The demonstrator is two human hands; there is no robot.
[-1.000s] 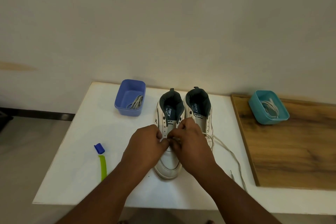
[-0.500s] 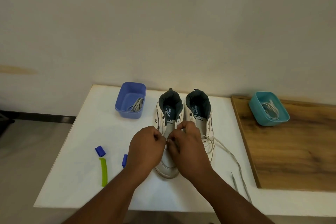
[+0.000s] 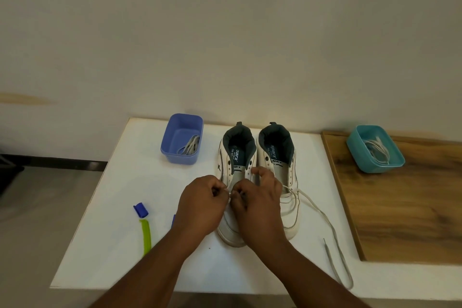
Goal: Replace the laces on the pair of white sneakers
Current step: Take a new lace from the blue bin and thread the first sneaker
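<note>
Two white sneakers stand side by side on the white table, toes toward me. My left hand (image 3: 200, 204) and my right hand (image 3: 257, 205) meet over the lower eyelets of the left sneaker (image 3: 235, 157), fingers pinched on a short bit of white lace between them. My hands hide that shoe's toe and lower eyelets. The right sneaker (image 3: 277, 157) has a white lace (image 3: 322, 215) through its lower eyelets, trailing loose over the table to the front right.
A purple tub (image 3: 175, 132) with laces stands back left of the shoes. A teal tub (image 3: 357, 145) with white laces rests on a wooden board (image 3: 412, 207) at right. A green strip with a blue cap (image 3: 143, 222) lies front left.
My hands have slid a little up the left sneaker toward the tongue. The view has shifted slightly, and a small blue piece shows beside my left wrist.
</note>
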